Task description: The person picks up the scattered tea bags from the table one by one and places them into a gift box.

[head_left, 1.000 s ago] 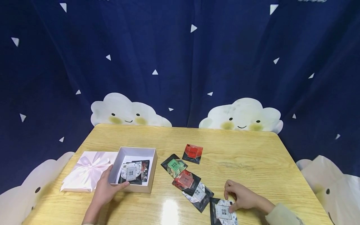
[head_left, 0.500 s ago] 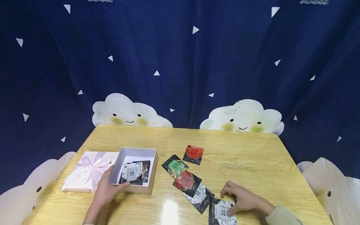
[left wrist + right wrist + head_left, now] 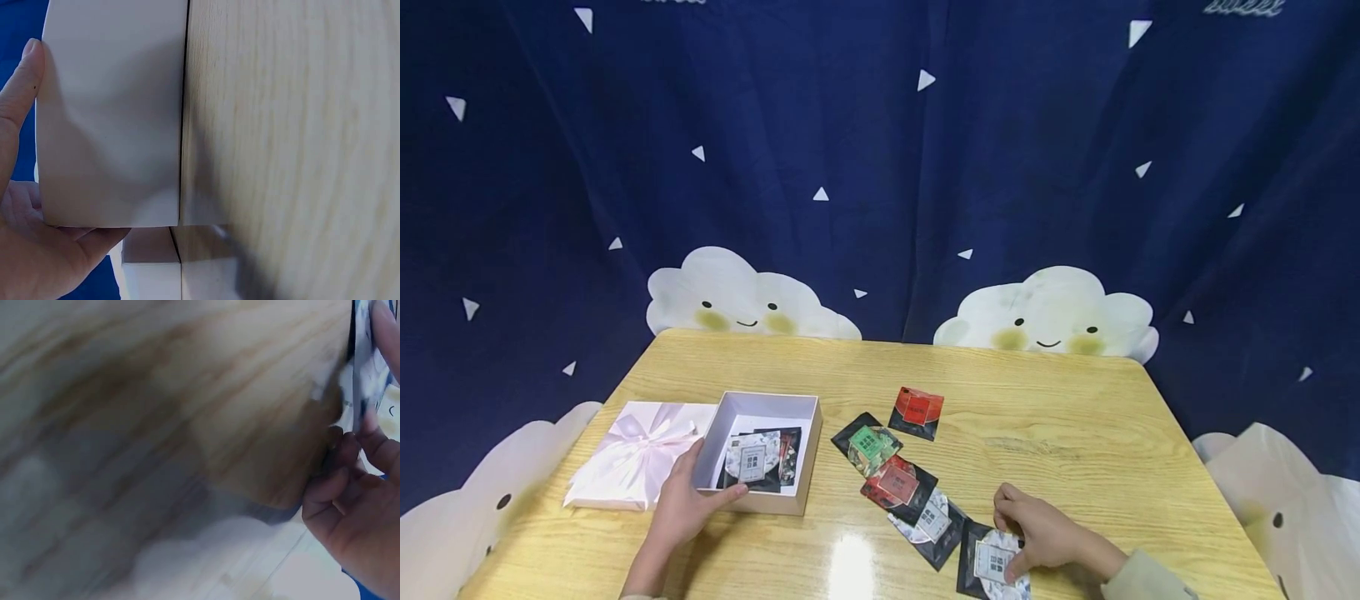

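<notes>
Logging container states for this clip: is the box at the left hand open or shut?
Open: in the head view nothing covers the box, and packets show inside it.

The pale box (image 3: 778,503) sits flat and upright on the left side of the scene, its top open and its inside white. The left hand (image 3: 683,507) grips its near left corner, thumb along the near wall. Inside, a white-flowered sachet (image 3: 752,463) lies face up, partly over a dark red-patterned sachet (image 3: 791,457). Well to the right and nearer lies a square black sachet (image 3: 987,568), face up, with a white floral circle and a pale label; the right hand (image 3: 1045,533) holds its right side, thumb on the label.
</notes>
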`<control>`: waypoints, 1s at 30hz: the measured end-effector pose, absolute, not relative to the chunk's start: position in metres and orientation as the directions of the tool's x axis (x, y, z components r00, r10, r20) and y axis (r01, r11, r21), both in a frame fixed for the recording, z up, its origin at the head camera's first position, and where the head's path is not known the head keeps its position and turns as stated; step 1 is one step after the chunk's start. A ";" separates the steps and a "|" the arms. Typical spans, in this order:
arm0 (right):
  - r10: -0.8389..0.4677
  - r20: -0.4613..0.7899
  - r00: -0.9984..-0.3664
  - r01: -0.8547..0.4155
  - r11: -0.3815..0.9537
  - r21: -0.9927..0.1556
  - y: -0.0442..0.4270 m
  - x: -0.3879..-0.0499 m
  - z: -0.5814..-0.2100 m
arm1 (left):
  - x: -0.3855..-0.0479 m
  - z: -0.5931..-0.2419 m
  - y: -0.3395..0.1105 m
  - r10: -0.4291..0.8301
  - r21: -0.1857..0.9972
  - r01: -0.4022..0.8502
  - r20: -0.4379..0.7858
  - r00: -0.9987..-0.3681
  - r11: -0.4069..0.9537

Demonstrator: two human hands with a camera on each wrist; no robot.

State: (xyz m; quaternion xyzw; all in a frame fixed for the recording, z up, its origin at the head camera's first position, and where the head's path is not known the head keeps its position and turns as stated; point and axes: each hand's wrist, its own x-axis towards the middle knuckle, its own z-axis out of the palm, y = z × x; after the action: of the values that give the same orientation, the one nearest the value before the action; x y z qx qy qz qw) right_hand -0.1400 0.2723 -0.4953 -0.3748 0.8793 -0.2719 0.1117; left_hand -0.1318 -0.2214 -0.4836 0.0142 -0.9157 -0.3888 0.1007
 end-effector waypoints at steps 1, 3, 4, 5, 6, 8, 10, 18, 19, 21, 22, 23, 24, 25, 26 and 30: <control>-0.713 0.001 -0.701 -0.578 0.566 -0.588 0.273 -0.141 -0.495 | -0.132 -0.483 -0.221 -0.106 0.716 0.051 0.173 -0.979 0.697; -0.701 -0.010 -0.713 -0.530 0.549 -0.646 0.274 -0.142 -0.493 | -0.132 -0.482 -0.221 -0.107 0.716 0.049 0.171 -0.979 0.697; -0.693 -0.017 -0.721 -0.501 0.538 -0.678 0.275 -0.143 -0.492 | -0.132 -0.482 -0.221 -0.108 0.715 0.048 0.171 -0.979 0.697; -0.685 -0.027 -0.728 -0.471 0.529 -0.706 0.276 -0.143 -0.492 | -0.132 -0.482 -0.222 -0.108 0.716 0.048 0.171 -0.979 0.697; -0.679 -0.037 -0.733 -0.441 0.516 -0.734 0.277 -0.144 -0.491 | -0.132 -0.482 -0.222 -0.108 0.717 0.048 0.170 -0.980 0.695; -0.675 -0.046 -0.737 -0.400 0.489 -0.775 0.280 -0.146 -0.492 | -0.132 -0.482 -0.222 -0.108 0.717 0.046 0.169 -0.980 0.696; -0.676 -0.060 -0.735 -0.347 0.450 -0.823 0.284 -0.149 -0.492 | -0.132 -0.482 -0.222 -0.108 0.719 0.045 0.165 -0.980 0.693; -0.706 -0.097 -0.702 -0.138 0.268 -0.954 0.294 -0.160 -0.491 | -0.132 -0.482 -0.222 -0.106 0.718 0.031 0.146 -0.984 0.695; -0.697 -0.107 -0.709 -0.114 0.264 -0.958 0.294 -0.161 -0.491 | -0.132 -0.482 -0.222 -0.106 0.717 0.029 0.143 -0.984 0.697; -0.677 -0.125 -0.725 -0.077 0.260 -0.963 0.295 -0.162 -0.490 | -0.132 -0.481 -0.222 -0.108 0.715 0.024 0.139 -0.984 0.699; -0.664 -0.131 -0.736 -0.062 0.258 -0.964 0.296 -0.162 -0.489 | -0.132 -0.482 -0.222 -0.107 0.714 0.025 0.139 -0.984 0.700; -0.652 -0.131 -0.747 -0.059 0.261 -0.964 0.296 -0.162 -0.488 | -0.132 -0.482 -0.222 -0.107 0.713 0.026 0.141 -0.984 0.700; -0.642 -0.129 -0.755 -0.057 0.261 -0.964 0.296 -0.162 -0.488 | -0.132 -0.482 -0.222 -0.107 0.713 0.025 0.140 -0.984 0.701; -0.635 -0.126 -0.762 -0.056 0.258 -0.964 0.296 -0.162 -0.487 | -0.132 -0.482 -0.222 -0.108 0.712 0.026 0.142 -0.984 0.701; -0.629 -0.122 -0.768 -0.060 0.259 -0.964 0.295 -0.162 -0.487 | -0.132 -0.481 -0.222 -0.108 0.712 0.027 0.143 -0.984 0.702; -0.617 -0.118 -0.778 -0.064 0.265 -0.962 0.293 -0.164 -0.483 | -0.132 -0.481 -0.221 -0.108 0.715 0.024 0.138 -0.984 0.699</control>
State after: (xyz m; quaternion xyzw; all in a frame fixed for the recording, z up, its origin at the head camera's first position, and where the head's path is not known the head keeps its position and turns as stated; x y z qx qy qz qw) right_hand -0.1636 0.2934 -0.4833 -0.2251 0.7564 -0.5630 0.2454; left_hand -0.1319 -0.2212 -0.4813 0.0230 -0.9176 -0.3875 0.0851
